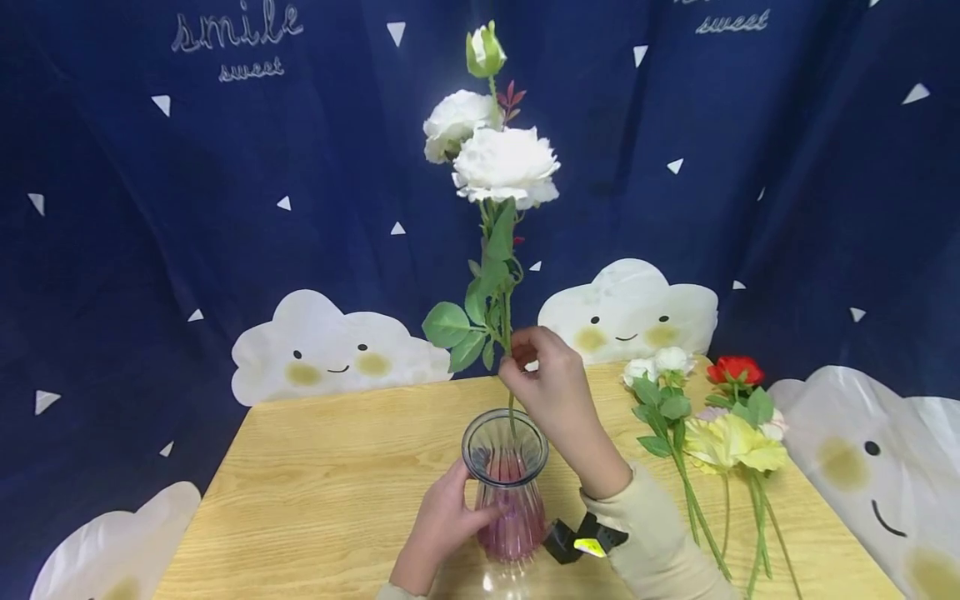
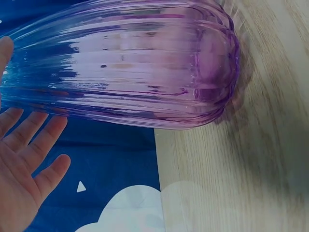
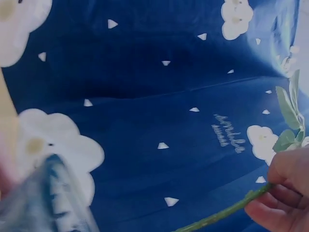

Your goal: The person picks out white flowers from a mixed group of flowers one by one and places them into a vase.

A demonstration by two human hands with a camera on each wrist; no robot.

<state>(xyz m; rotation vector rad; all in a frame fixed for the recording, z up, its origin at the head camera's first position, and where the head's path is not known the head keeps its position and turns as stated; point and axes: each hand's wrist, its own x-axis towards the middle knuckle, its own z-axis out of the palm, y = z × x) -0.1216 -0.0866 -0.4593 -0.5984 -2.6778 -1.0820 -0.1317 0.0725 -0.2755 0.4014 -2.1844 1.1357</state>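
Note:
A ribbed glass vase [image 1: 512, 517], bluish at the rim and pink-purple toward its base, stands upright on the table. My left hand [image 1: 447, 515] holds its side, thumb across the front; in the left wrist view, the fingers [image 2: 48, 135] lie along the glass. My right hand [image 1: 551, 379] pinches the green stem [image 3: 219, 214] of a tall white flower [image 1: 506, 162] between thumb and fingers. This flower has two open blooms, a bud [image 1: 485, 52] on top and green leaves [image 1: 447, 325]. Its stem's lower end overlaps the vase mouth in the head view.
More flowers lie on the table's right side: white ones [image 1: 671, 362], a red one [image 1: 735, 369] and a yellow one [image 1: 735, 442]. A black device [image 1: 561, 542] is at the right wrist. Behind the wooden table [image 1: 322, 483] hangs a dark blue curtain [image 1: 337, 192] with cloud prints.

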